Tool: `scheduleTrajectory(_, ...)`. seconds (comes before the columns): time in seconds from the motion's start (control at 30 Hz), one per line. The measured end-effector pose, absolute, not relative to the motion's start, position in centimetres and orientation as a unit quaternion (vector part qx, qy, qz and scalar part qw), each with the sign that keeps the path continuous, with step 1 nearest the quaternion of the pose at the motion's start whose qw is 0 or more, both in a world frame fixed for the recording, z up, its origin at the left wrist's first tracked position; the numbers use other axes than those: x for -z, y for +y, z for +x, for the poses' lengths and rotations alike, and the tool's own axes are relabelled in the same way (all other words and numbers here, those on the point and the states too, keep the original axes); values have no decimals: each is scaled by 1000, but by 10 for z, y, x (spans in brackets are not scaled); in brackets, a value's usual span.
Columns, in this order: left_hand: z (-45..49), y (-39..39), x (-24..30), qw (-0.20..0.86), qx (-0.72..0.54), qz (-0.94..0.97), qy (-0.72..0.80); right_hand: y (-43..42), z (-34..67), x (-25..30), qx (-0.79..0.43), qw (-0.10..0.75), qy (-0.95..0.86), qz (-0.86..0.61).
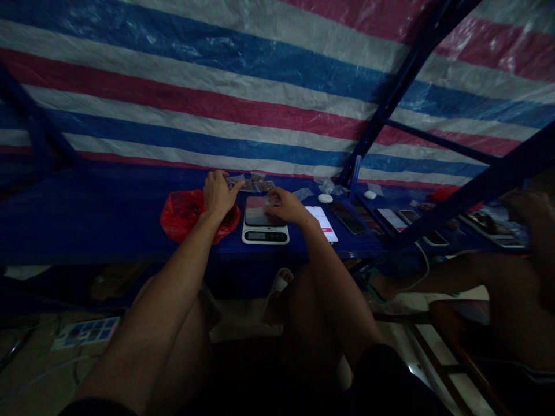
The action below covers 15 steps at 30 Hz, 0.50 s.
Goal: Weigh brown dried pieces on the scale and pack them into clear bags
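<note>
My left hand (219, 193) reaches over a red plastic bag (182, 215) on the blue table (108, 219). Its fingers are closed on the edge of a small clear packet (251, 184) lying behind the scale. My right hand (284, 207) hovers over the platform of a white digital kitchen scale (264, 222). Its fingers pinch a small clear plastic piece (272, 202) just above the platform. What the packets contain is too dark to make out.
A lit phone (323, 222) lies right of the scale, then several more phones (392, 218) along the table. Small white items (325, 198) sit behind them. Blue frame bars (381, 121) cross at the right. Another person's leg (455, 271) is at the right. A striped tarp hangs behind.
</note>
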State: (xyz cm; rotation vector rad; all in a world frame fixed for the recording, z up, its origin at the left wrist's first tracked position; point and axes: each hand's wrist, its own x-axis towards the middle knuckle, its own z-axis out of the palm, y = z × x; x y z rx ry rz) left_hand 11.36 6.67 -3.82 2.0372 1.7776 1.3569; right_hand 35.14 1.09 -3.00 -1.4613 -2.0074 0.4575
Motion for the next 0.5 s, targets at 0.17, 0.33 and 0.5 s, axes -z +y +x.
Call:
scheduleTrajectory(0.17, 112, 43, 9, 8, -468, 686, 558, 13, 351, 30, -155, 359, -756, -525)
scheduleTrajectory(0.33, 72, 26, -14, 61, -293, 768, 567, 10, 349, 21, -88, 447, -734, -503)
scheduleTrajectory(0.5, 35, 36, 7, 205, -79, 824, 522, 4, 343, 12, -89, 474, -732, -481)
